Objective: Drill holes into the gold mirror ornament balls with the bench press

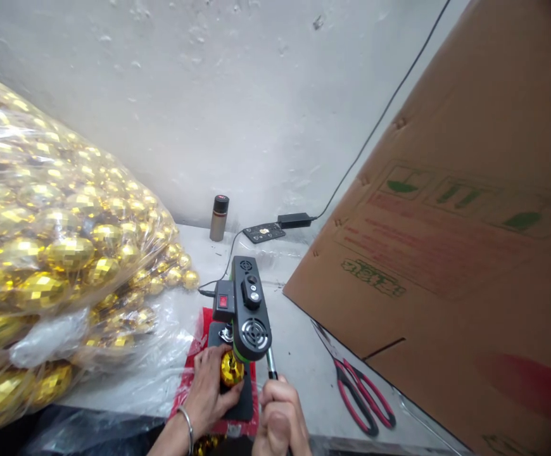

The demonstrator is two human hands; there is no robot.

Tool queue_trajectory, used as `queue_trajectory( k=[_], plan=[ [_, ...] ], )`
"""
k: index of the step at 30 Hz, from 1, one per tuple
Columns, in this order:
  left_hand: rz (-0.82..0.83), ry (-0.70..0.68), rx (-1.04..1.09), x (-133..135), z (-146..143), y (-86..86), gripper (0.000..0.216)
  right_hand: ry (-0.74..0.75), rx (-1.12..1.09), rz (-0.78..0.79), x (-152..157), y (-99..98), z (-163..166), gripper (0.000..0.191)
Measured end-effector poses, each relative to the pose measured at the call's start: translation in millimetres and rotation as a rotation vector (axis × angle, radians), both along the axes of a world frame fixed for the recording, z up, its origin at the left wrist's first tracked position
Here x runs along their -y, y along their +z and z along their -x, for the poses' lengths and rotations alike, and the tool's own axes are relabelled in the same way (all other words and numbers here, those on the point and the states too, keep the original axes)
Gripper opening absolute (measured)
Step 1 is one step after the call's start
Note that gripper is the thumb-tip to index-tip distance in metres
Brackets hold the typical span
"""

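A small black bench drill press (pixel 251 316), with a red switch on its side, stands at the front of the table. Under its head, my left hand (pixel 209 386) grips a shiny gold faceted ball (pixel 232 369) between thumb and fingers, over the dark base plate (pixel 242 405). My right hand (pixel 281 415) is wrapped around the machine's lever (pixel 272 364), to the right of the head. The drill tip is hidden behind the head and the ball, so I cannot tell whether it touches the ball.
To the left bulges a clear plastic bag (pixel 66 209) full of gold balls. A large cardboard box (pixel 427 253) leans in at the right, with red-handled scissors (pixel 363 396) beside it. Near the wall are a bottle (pixel 218 218), a dark patterned card (pixel 264 232) and a power adapter (pixel 295 220). Red plastic (pixel 187 380) lies under the machine.
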State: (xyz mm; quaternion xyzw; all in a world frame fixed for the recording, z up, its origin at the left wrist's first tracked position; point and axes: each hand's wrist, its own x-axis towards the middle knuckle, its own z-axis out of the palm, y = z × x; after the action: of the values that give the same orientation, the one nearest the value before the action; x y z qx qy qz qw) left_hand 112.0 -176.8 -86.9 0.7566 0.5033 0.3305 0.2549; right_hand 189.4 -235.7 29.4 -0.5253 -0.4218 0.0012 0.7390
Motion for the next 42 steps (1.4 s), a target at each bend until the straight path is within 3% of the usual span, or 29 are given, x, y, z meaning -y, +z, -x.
queue_trajectory(
  k=[16, 21, 28, 32, 35, 39, 42],
  plan=[
    [0.071, -0.016, -0.011, -1.8, 0.2, 11.3, 0.043, 0.003, 0.006, -0.001, 0.8, -11.4, -3.9, 0.042],
    [0.06, 0.005, -0.021, -1.8, -1.7, 9.5, 0.042, 0.025, 0.13, -0.011, 0.4, -26.9, -13.8, 0.038],
    [0.055, 0.002, -0.017, -1.6, -1.1, 8.5, 0.043, -0.018, 0.168, -0.198, -16.4, -52.1, -15.0, 0.041],
    [0.064, -0.002, 0.006, -1.2, -0.4, 7.0, 0.045, -0.037, 0.157, -0.168, -15.6, -55.8, -7.8, 0.039],
    [0.086, -0.007, 0.018, -3.2, -0.8, 7.6, 0.046, -0.011, 0.12, -0.099, -8.1, -35.6, -5.3, 0.039],
    [0.074, -0.001, 0.039, -4.9, 0.8, 8.1, 0.05, 0.097, 0.028, 0.049, -2.0, 22.8, -11.2, 0.04],
    [0.024, -0.034, 0.056, 7.6, 11.0, -3.3, 0.052, 0.164, -0.026, 0.059, -2.7, 56.5, -15.1, 0.038]
  ],
)
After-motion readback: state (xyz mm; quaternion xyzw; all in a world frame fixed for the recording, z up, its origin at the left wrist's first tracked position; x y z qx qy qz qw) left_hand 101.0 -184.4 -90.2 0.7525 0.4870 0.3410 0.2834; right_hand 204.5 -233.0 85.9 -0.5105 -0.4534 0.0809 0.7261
